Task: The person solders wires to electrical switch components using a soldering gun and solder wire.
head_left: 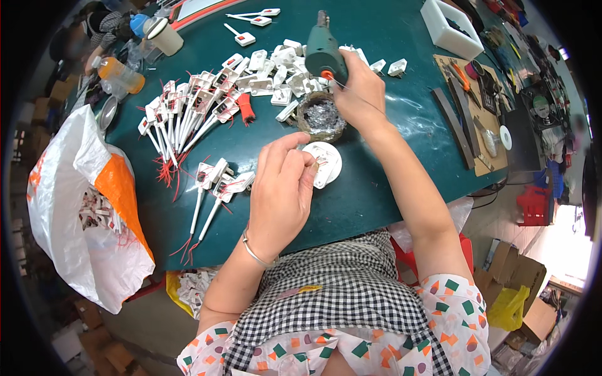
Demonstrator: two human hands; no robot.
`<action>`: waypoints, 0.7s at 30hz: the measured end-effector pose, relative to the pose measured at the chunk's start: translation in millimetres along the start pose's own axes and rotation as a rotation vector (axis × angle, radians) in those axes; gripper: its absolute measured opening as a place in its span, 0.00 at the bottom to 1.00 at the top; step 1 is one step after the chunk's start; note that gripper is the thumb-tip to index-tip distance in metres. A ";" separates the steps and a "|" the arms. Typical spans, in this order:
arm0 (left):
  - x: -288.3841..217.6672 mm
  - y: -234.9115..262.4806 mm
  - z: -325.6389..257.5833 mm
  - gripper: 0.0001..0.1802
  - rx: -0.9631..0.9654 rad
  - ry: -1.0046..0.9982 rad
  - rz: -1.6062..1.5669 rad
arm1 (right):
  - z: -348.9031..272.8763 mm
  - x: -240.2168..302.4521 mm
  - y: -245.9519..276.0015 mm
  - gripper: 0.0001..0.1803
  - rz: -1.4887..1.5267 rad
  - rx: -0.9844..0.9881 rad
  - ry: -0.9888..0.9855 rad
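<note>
My right hand (362, 94) is wrapped round a green pistol-shaped tool (323, 53), probably a soldering gun, with a metal nose pointing away from me. A thin wire runs from the orange piece at its back. Below the tool sits a round, crusted bowl (321, 117) with silvery, crumpled-looking matter inside. My left hand (282, 188) is at the near side of the bowl, fingers curled together over a white round disc (327, 164). Whatever those fingertips hold is too small to tell. Left of this hand lie white plug-like pieces (219, 182) with white stems and red wires.
A fan of white stemmed pieces (188, 106) with red wires lies left; loose white housings (276, 69) are heaped behind the bowl. A white-orange sack (88, 250) of parts stands at the left edge. Right are a board with tools (476, 113) and a white foam box (451, 28).
</note>
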State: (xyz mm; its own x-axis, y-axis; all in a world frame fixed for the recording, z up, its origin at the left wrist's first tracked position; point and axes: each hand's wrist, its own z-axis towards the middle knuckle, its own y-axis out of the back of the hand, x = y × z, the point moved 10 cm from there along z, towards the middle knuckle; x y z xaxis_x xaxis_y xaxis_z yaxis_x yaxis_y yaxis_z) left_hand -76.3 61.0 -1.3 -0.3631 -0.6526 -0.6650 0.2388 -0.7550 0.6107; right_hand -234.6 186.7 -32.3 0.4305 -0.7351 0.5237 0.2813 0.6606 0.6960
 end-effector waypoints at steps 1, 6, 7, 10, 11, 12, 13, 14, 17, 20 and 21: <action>-5.7 6.5 -0.5 0.05 -0.009 -0.034 0.028 | -3.1 6.6 10.6 0.29 0.076 -0.071 0.043; -21.6 53.8 -11.9 0.07 -0.017 -0.041 0.205 | -30.0 19.1 27.3 0.30 0.543 0.174 -0.147; -18.3 67.2 -16.6 0.06 -0.021 -0.023 0.235 | -35.9 24.1 32.6 0.30 0.545 0.179 -0.151; 12.5 94.4 -31.9 0.05 0.020 0.083 0.303 | -53.9 61.0 30.7 0.30 0.605 0.418 0.034; 26.9 96.6 -38.1 0.05 0.057 0.134 0.311 | -55.9 64.1 28.9 0.23 0.674 0.435 0.055; 36.1 101.5 -46.1 0.05 0.054 0.138 0.313 | -57.8 70.2 27.9 0.16 0.745 0.453 0.083; 51.5 100.7 -55.1 0.05 0.096 0.181 0.317 | -58.1 70.9 28.0 0.16 0.748 0.457 0.083; 64.7 97.8 -63.4 0.05 0.138 0.223 0.320 | -59.8 71.6 27.2 0.18 0.718 0.497 0.093; 74.7 94.1 -74.0 0.07 0.144 0.235 0.314 | -63.2 71.4 30.6 0.26 0.624 0.532 0.163; 70.4 91.5 -66.8 0.11 0.111 0.205 0.295 | -64.2 76.9 39.8 0.34 0.532 0.463 0.296; 64.2 97.5 -63.0 0.11 0.060 0.185 0.345 | -64.5 83.8 46.4 0.35 0.515 0.408 0.381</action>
State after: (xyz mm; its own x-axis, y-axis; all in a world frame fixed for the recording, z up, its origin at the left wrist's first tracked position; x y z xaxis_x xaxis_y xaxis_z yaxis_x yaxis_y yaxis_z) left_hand -19.5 -58.4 -11.5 -0.1011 -0.8718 -0.4793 0.2628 -0.4880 0.8323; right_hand -130.2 165.6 12.2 0.7087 -0.1964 0.6776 -0.3430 0.7434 0.5742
